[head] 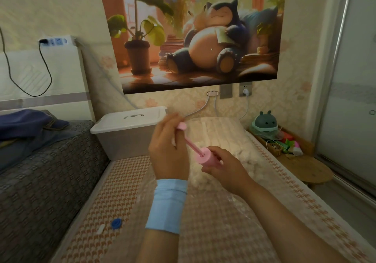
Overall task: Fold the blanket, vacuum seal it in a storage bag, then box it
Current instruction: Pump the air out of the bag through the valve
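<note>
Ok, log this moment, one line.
left hand: grips pump handle | right hand: holds pump barrel | blanket: bagged, on bed | box: lidded

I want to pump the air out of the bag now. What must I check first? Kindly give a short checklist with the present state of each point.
1. Grip: ok; the left hand grips the rod, the right hand grips the pink pump.
2. Rod pulled out: ok.
3. Pump seated on the bag: not ok; it is held in the air above it.
4. Valve found: cannot tell; a blue round piece lies on the mat, at the left.
5. Bag seal closed: cannot tell.
6. Storage box open: not ok; its lid is on.
</note>
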